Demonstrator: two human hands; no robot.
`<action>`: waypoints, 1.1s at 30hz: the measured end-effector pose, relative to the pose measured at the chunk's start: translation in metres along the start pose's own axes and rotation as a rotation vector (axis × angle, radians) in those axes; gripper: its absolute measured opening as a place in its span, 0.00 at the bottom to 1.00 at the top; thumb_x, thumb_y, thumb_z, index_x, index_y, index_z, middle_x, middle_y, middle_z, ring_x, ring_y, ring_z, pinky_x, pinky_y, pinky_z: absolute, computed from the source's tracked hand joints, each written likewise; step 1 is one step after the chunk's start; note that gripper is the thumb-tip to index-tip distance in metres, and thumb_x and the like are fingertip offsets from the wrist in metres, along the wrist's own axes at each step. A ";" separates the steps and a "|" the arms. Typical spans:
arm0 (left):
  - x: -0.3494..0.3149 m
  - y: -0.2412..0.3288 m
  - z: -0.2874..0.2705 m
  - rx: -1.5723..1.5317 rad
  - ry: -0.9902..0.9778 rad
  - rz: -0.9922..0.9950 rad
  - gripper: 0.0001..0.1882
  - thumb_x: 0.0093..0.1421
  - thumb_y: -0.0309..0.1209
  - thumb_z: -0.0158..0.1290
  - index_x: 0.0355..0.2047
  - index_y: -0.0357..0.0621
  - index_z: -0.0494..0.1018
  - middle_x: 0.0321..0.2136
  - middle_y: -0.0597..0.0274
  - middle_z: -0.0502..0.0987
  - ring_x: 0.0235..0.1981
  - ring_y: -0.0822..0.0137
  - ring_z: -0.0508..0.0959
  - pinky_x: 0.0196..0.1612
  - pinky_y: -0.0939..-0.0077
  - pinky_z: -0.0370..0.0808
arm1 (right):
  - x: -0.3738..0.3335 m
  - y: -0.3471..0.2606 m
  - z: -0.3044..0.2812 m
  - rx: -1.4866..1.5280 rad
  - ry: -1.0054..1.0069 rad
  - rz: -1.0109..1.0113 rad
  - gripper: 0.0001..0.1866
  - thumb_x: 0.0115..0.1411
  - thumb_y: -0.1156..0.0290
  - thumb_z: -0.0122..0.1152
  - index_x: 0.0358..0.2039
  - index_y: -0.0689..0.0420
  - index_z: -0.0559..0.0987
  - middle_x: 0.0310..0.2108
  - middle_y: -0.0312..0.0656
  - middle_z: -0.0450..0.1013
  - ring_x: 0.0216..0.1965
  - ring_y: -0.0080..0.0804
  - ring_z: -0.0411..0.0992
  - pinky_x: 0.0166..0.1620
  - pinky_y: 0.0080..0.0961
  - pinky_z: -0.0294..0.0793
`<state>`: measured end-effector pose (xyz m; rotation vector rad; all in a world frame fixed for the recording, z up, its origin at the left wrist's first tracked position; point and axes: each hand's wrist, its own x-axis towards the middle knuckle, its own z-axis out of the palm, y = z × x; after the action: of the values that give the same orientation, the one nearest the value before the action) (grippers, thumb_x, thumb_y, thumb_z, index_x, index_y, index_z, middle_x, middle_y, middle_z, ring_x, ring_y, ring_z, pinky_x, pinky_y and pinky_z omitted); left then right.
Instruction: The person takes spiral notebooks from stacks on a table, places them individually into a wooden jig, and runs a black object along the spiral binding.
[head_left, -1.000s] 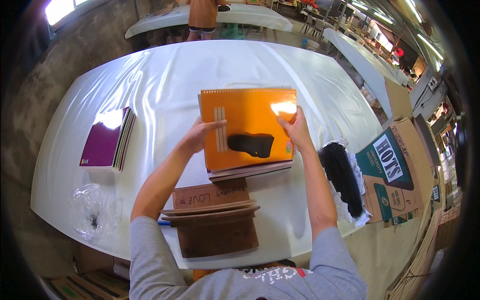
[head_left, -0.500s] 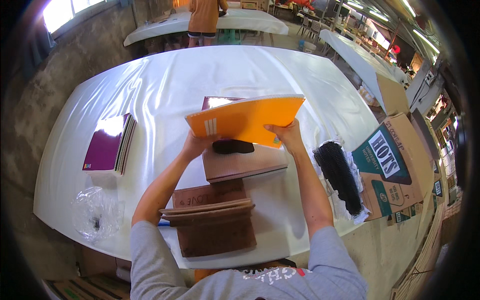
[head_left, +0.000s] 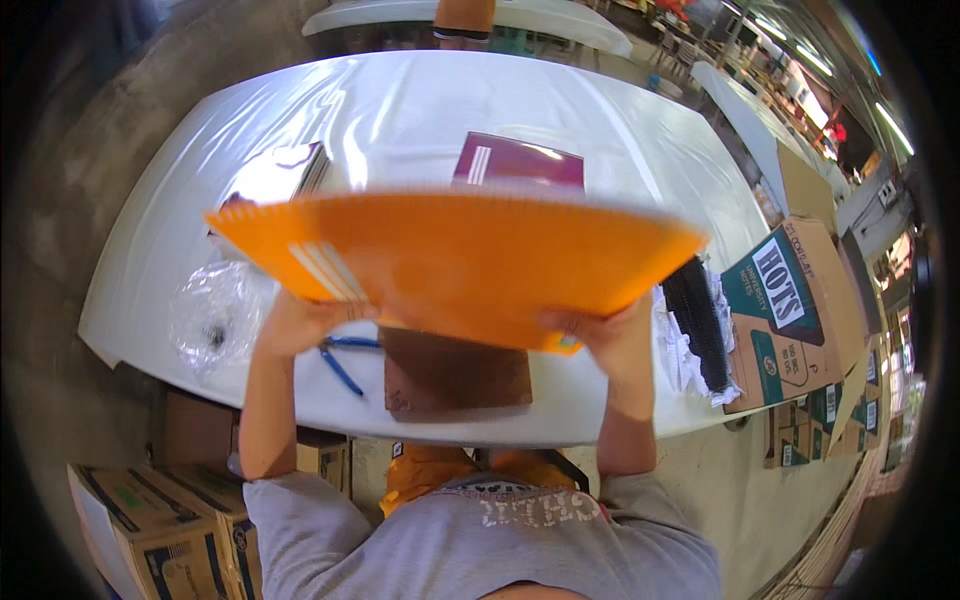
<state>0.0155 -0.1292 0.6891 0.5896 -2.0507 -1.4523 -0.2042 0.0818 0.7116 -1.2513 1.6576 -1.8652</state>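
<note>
Both hands grip the orange notebook (head_left: 450, 265), left hand (head_left: 300, 322) and right hand (head_left: 605, 335) pinching its near edge, fingers curled under. It's held above the bench (head_left: 420, 110), over the brown stack (head_left: 458, 375). Mid-transfer, I judge; next needs a level set-down.

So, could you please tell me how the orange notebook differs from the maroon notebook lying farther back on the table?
The orange notebook is lifted off the table, held by the left hand and right hand; the maroon notebook lies flat, untouched. The orange one fills much of the view and is blurred; the maroon one looks small, sharp and partly hidden behind it. Both have a pale label patch on the cover.
</note>
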 end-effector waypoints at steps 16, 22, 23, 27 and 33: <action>-0.109 -0.103 0.043 0.181 0.097 -0.090 0.17 0.44 0.24 0.63 0.37 0.42 0.75 0.34 0.63 0.77 0.38 0.69 0.75 0.42 0.73 0.72 | -0.106 0.125 0.029 -0.120 0.025 0.173 0.12 0.48 0.77 0.65 0.35 0.62 0.76 0.33 0.36 0.75 0.35 0.24 0.72 0.38 0.23 0.72; -0.088 -0.079 0.007 0.086 0.104 -0.051 0.17 0.47 0.27 0.61 0.39 0.40 0.72 0.28 0.57 0.78 0.29 0.65 0.77 0.34 0.76 0.72 | -0.038 0.051 0.041 -0.081 0.004 -0.066 0.10 0.49 0.77 0.64 0.33 0.63 0.76 0.31 0.36 0.75 0.31 0.21 0.70 0.35 0.20 0.70; -0.078 -0.079 0.004 -0.081 0.188 -0.013 0.17 0.49 0.27 0.60 0.39 0.38 0.70 0.28 0.56 0.77 0.29 0.66 0.77 0.34 0.76 0.72 | -0.021 0.039 0.042 -0.192 -0.003 -0.078 0.11 0.49 0.76 0.64 0.34 0.62 0.75 0.31 0.37 0.75 0.31 0.21 0.70 0.35 0.20 0.70; -0.045 -0.093 0.005 -0.107 0.312 0.234 0.19 0.52 0.25 0.58 0.43 0.36 0.65 0.28 0.55 0.77 0.29 0.69 0.77 0.33 0.76 0.72 | 0.026 0.008 0.052 -0.354 -0.019 -0.091 0.14 0.48 0.73 0.66 0.36 0.61 0.75 0.32 0.39 0.76 0.34 0.23 0.72 0.38 0.21 0.71; -0.030 -0.115 0.023 0.062 0.461 0.250 0.19 0.56 0.26 0.53 0.45 0.37 0.58 0.31 0.52 0.76 0.31 0.65 0.77 0.35 0.76 0.72 | 0.049 0.003 0.063 -0.417 -0.148 -0.222 0.16 0.48 0.71 0.67 0.38 0.61 0.75 0.32 0.38 0.77 0.33 0.24 0.73 0.38 0.22 0.72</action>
<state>0.0268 -0.1304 0.5688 0.6027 -1.7352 -1.0018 -0.1826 0.0058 0.7223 -1.7564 1.9556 -1.5369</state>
